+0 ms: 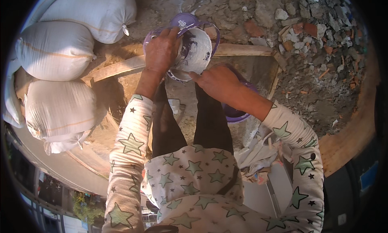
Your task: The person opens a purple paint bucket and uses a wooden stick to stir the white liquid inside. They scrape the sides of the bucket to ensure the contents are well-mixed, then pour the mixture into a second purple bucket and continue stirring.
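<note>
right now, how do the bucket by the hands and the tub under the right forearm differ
The left hand holds the bucket; the right forearm partly hides the tub. The bucket's inside is mostly coated white; the tub's visible part looks purple. Both show purple.

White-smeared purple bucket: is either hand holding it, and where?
The left hand grips the bucket by its left rim; whether the right hand does is unclear.

On the bare, brown ground (222, 12): at left, big fat white sacks (58, 51); at right, a messy heap of broken bricks and stones (323, 79); between them, a long wooden board (244, 50).
</note>
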Tool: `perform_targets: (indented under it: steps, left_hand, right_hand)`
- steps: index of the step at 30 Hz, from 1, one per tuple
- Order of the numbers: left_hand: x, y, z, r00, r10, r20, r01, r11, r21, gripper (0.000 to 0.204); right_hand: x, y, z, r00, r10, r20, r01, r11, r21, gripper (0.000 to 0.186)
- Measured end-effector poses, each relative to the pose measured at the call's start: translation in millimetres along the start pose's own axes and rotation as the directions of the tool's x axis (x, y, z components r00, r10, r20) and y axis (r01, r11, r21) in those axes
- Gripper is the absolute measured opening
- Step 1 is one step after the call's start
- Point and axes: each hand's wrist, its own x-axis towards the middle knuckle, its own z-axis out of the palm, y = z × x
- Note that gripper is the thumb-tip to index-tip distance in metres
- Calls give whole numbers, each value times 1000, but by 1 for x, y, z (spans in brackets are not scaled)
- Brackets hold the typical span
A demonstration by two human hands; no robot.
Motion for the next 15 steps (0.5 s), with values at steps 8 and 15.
perform_targets:
  steps: [8,15]
  left_hand:
    - [5,5,4,1000,-6,28,7,999,-32,27]
    - [5,1,2,1000,-15,6,15,999,-28,27]
  right_hand:
    - [22,15,15,997,39,-60,-33,995,98,21]
    - [5,32,14,988,142,-55,-143,989,-22,24]
